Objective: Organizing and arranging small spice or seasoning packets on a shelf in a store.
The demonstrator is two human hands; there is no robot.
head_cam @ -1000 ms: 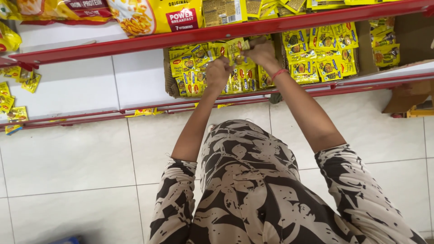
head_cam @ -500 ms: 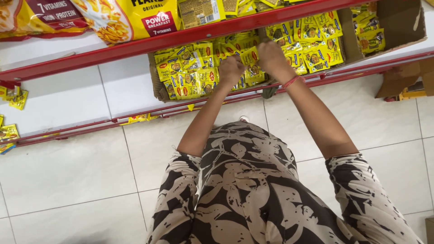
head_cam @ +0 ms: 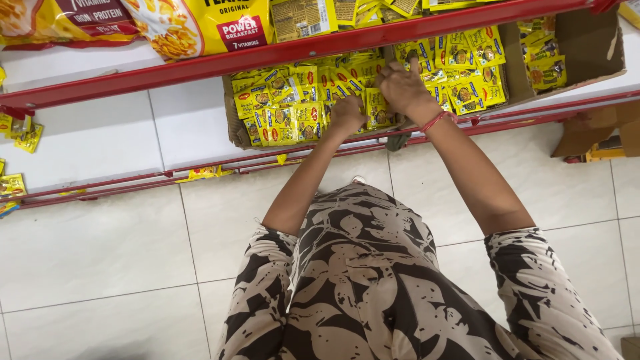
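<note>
Fingers of the left hand (head_cam: 347, 115) are curled narrow over a row of small yellow sachets (head_cam: 293, 113); whether they pinch one, I cannot tell. The right hand (head_cam: 403, 87) is bunched, one finger up, knuckles over the sachets further along, its grip hidden too. It looks like arranging packets in the open cardboard box (head_cam: 233, 127) on the lower shelf (head_cam: 100, 143); continuing calls for keeping rows upright. A second box (head_cam: 593, 47) at right holds a few. Large yellow bags (head_cam: 193, 23) lie above the red shelf rail (head_cam: 200, 65)
</note>
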